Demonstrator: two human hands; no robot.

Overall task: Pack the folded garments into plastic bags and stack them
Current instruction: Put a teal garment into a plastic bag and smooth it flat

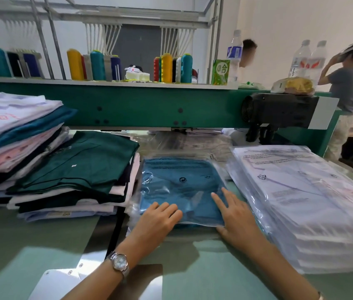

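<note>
On the table (41, 239), between 2 stacks, the bagged teal garment (182, 187) lies flat; the left hand (156, 219) and right hand (234, 215) press it with straight fingers; trapped air could make it slide when stacked.

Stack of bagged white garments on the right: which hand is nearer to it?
Right. The right hand lies flat on the right side of the bagged teal garment, just beside the stack; the left hand rests on that bag's near-left part, farther away.
</note>
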